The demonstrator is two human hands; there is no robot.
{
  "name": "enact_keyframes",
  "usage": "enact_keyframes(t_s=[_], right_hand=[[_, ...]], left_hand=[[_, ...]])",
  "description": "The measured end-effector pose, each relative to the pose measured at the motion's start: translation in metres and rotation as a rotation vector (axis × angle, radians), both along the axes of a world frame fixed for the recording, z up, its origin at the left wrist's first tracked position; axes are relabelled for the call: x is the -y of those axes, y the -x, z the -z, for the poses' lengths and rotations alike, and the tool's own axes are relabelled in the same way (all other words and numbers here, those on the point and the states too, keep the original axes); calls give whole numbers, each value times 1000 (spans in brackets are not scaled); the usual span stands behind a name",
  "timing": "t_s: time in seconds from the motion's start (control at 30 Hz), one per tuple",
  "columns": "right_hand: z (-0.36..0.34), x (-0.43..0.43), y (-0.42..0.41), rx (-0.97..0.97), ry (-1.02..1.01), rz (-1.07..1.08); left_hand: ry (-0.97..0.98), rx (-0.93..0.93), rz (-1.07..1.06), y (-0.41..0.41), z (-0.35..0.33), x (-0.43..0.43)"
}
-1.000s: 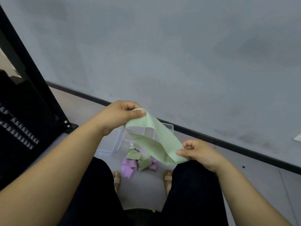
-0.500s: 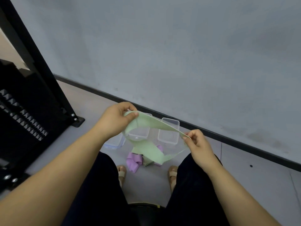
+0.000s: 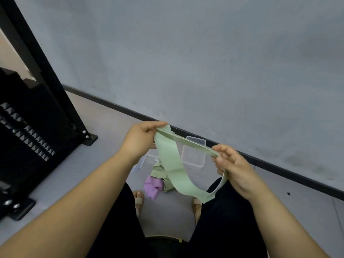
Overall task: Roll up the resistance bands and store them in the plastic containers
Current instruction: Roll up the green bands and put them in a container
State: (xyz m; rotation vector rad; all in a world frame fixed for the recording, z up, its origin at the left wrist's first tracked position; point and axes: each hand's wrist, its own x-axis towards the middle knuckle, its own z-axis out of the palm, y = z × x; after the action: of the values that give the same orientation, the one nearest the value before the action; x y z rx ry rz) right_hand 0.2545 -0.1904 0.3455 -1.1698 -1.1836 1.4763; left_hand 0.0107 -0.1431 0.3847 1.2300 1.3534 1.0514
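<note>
Head view: left hand pinches green band at one end; right hand pinches the other.

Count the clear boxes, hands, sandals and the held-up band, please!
Clear plastic containers: 2
Hands: 2, left hand and right hand
Beige sandals: 2
Light green resistance band, held: 1
Total: 7

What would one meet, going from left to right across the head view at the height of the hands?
Black metal rack → left hand, pinching one end of the green band → the green band, stretched between the two hands → right hand, pinching its other end.
</note>
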Motion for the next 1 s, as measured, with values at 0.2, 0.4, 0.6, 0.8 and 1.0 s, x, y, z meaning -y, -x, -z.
enact_keyframes(t_s=[0.2, 0.4, 0.6, 0.8, 1.0], right_hand=[[4, 13, 6, 151, -3, -35], [10, 30, 26, 344, -145, -204], [3, 19, 24, 435, -244, 44], [-64, -6, 44, 140, -340, 189], [-108, -21, 67, 116, -399, 88]], left_hand=[[50, 48, 15, -7, -8, -1], [-63, 148, 28, -14, -16, 2], [-80, 112, 176, -16, -39, 11], [-200, -16, 199, -18, -55, 14], [-257, 55, 167, -17, -72, 17]])
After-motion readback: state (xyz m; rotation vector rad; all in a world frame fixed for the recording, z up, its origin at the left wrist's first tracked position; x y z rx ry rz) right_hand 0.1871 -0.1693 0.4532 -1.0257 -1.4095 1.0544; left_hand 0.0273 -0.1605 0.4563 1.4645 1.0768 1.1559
